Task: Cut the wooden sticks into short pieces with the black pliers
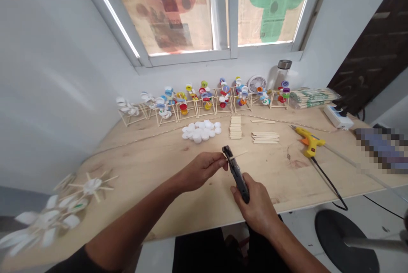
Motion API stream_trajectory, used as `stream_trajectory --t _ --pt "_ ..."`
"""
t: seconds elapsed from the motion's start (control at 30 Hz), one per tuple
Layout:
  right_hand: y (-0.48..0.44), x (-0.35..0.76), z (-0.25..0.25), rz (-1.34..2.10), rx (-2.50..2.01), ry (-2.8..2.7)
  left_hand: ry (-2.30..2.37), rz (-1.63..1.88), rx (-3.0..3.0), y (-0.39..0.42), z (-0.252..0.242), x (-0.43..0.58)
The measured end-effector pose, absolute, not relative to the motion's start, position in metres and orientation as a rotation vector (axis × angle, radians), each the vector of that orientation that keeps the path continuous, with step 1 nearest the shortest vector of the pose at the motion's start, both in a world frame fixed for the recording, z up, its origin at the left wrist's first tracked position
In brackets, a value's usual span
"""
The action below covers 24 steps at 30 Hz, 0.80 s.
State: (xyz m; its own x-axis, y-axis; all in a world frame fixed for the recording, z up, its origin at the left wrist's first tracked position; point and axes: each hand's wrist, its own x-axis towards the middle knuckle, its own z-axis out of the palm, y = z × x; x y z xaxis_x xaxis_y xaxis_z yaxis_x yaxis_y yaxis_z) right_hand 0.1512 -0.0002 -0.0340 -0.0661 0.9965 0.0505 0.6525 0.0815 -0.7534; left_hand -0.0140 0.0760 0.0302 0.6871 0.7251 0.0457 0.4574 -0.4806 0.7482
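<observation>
Between the fingertips of my left hand (207, 169) is pinched one end of a thin wooden stick (239, 154). My right hand (259, 203) is wrapped around the handle of a dark hand cutter (236, 173), whose exact kind I cannot make out. The stick crosses the cutter near its head, close to my left fingertips, and its free end points right. Beyond my hands lie a cluster of white bottle caps (197, 137), a stack of short wooden sticks (235, 128) and a pile of longer sticks (265, 137).
Small stick frames with coloured cap wheels (207, 96) line the back. A yellow glue gun (307, 139) lies right, near a power strip (338, 118) and bagged sticks (314, 98). White cap-and-stick wheels (92, 186) sit left. A twisted cord (134, 140) crosses the table.
</observation>
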Motion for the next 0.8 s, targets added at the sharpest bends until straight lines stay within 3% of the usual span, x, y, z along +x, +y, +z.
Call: stream_trajectory --t 0.33,0.8 --pt "0.003 0.148 -0.031 0.770 -1.705 -1.726 1.247 0.740 2.760 0.066 -0.004 -0.004" --pt "0.001 0.153 -0.027 0.819 -1.626 -1.795 0.895 0.469 2.143 0.076 0.031 -0.013"
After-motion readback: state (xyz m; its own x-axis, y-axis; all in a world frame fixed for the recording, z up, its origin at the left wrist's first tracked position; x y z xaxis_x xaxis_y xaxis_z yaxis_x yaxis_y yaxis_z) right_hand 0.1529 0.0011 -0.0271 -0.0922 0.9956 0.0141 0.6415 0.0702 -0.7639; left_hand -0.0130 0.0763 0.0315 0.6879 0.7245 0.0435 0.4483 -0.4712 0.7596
